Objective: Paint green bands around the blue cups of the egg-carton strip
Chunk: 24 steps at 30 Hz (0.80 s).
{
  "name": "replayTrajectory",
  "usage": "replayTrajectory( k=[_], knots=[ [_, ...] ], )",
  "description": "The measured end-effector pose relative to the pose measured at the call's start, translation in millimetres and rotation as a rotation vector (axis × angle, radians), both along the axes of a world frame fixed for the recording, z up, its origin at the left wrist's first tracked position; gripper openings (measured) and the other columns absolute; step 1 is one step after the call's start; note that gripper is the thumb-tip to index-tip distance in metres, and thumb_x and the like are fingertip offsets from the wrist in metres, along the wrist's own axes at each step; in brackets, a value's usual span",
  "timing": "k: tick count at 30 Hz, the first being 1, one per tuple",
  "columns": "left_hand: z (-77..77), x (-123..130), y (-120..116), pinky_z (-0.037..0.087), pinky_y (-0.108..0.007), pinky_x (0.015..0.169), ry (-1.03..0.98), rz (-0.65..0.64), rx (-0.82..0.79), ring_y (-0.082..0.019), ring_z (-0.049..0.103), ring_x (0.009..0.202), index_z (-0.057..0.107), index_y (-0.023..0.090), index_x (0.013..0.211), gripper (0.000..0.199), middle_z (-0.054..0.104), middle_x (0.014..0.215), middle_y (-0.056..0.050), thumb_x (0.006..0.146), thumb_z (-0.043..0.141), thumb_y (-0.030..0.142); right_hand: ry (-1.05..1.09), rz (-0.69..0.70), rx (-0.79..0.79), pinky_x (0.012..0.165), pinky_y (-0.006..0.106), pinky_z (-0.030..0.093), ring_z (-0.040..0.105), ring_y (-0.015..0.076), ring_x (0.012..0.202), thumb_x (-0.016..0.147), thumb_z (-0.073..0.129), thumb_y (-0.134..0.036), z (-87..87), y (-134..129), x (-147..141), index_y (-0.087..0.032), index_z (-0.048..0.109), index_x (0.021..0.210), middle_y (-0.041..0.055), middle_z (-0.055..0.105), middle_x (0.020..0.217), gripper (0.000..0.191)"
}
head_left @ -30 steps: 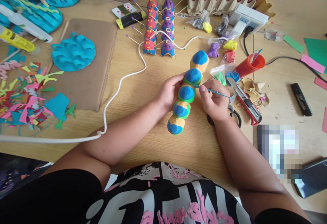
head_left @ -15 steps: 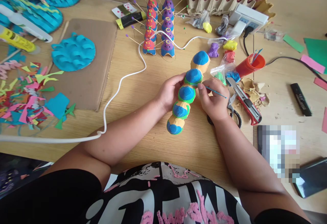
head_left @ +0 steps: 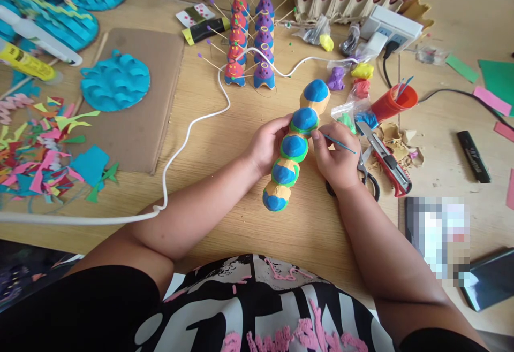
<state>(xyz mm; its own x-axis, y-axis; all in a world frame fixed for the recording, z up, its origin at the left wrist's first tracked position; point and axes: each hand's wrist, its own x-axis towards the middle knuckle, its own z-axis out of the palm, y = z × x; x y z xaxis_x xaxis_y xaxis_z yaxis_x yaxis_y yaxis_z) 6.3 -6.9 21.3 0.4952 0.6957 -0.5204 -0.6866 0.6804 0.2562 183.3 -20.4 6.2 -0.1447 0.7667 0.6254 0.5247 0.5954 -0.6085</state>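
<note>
A strip of egg-carton cups point(head_left: 294, 147) is tilted above the table, its domes capped in blue clay with green edging on several of them. My left hand point(head_left: 268, 146) grips it from the left side, with some fingers hidden behind it. Pinched in my right hand point(head_left: 336, 154) is a thin blue modelling stick point(head_left: 340, 144), its tip at the green rim of the second dome from the top. Under and beside my right wrist lie scissors point(head_left: 373, 183) and a red box cutter point(head_left: 387, 162).
Red and purple clay-covered carton strips point(head_left: 237, 41) with pins stand at the back. A white cable point(head_left: 193, 122) crosses the table and my left forearm. An orange cup point(head_left: 395, 103) leans at right, near bags of clay point(head_left: 348, 107). Paper scraps point(head_left: 48, 154) lie left, a phone point(head_left: 490, 277) right.
Both hands hold nearly the same pose. The strip's lower end has shifted very slightly right.
</note>
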Motion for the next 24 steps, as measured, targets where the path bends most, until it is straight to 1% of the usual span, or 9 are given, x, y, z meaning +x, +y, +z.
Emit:
replayTrajectory(
  k=[3,6,8,12,15,18,20,24],
  knots=[
    [-0.2,1.1,0.0,0.050,-0.030,0.059,0.011,0.023,0.020,-0.019,0.067,0.058,0.077,0.023,0.096,0.032,0.073,0.067,-0.003,0.103,0.061,0.050,0.030,0.031,0.024,0.066,0.037,0.042,0.049,0.0162,0.063,0.109,0.062,-0.038,2.3,-1.3,-1.3,-0.026,0.061,0.080,-0.0019,0.057,0.068,0.032],
    [0.1,2.7,0.0,0.054,-0.032,0.066,0.032,0.046,0.031,-0.022,0.073,0.066,0.078,0.024,0.096,0.027,0.075,0.069,-0.003,0.100,0.066,0.049,0.062,0.090,0.038,0.065,0.037,0.042,0.050,0.0171,0.063,0.109,0.062,-0.040,3.9,-2.6,-1.8,-0.026,0.059,0.077,-0.0021,0.053,0.065,0.034],
    [0.4,3.2,0.0,0.056,-0.033,0.067,0.028,0.052,0.023,-0.023,0.074,0.069,0.078,0.024,0.099,0.028,0.075,0.069,-0.003,0.099,0.067,0.050,0.065,0.116,0.050,0.065,0.037,0.042,0.049,0.0172,0.062,0.109,0.062,-0.041,4.4,-3.0,-1.6,-0.026,0.058,0.077,-0.0018,0.053,0.065,0.035],
    [-1.3,2.8,0.1,0.056,-0.032,0.069,0.035,0.048,0.017,-0.023,0.075,0.070,0.079,0.022,0.101,0.029,0.077,0.071,-0.004,0.101,0.065,0.047,0.058,0.080,0.031,0.066,0.038,0.044,0.051,0.0171,0.063,0.110,0.060,-0.044,4.3,-2.4,-0.9,-0.026,0.057,0.076,-0.0017,0.053,0.064,0.038],
    [-4.4,2.1,0.3,0.055,-0.031,0.069,0.069,0.039,0.052,-0.020,0.074,0.068,0.079,0.022,0.096,0.027,0.077,0.074,-0.003,0.103,0.063,0.042,0.068,0.076,0.032,0.065,0.037,0.045,0.052,0.0168,0.063,0.109,0.060,-0.045,3.7,-1.7,-0.4,-0.026,0.057,0.075,-0.0014,0.054,0.064,0.039],
    [-6.3,1.5,0.6,0.053,-0.030,0.067,0.084,0.028,0.101,-0.018,0.071,0.064,0.078,0.022,0.090,0.028,0.077,0.073,-0.002,0.103,0.064,0.042,0.076,0.077,0.021,0.065,0.037,0.046,0.053,0.0167,0.063,0.109,0.061,-0.046,3.0,-1.6,0.0,-0.026,0.059,0.075,-0.0010,0.055,0.065,0.039],
    [-6.5,1.1,0.9,0.053,-0.029,0.066,0.095,0.010,0.117,-0.017,0.069,0.062,0.078,0.022,0.087,0.029,0.076,0.070,-0.002,0.102,0.066,0.044,0.084,0.061,-0.001,0.065,0.037,0.047,0.053,0.0165,0.063,0.110,0.060,-0.047,2.6,-1.6,0.3,-0.025,0.061,0.076,-0.0009,0.056,0.066,0.040],
    [-7.0,0.5,1.7,0.054,-0.029,0.064,0.098,-0.016,0.145,-0.017,0.070,0.061,0.079,0.023,0.087,0.034,0.076,0.068,-0.003,0.100,0.070,0.053,0.100,0.037,-0.018,0.065,0.036,0.046,0.053,0.0153,0.063,0.109,0.063,-0.047,1.8,-0.8,0.7,-0.025,0.063,0.078,-0.0014,0.058,0.068,0.038]
  ],
)
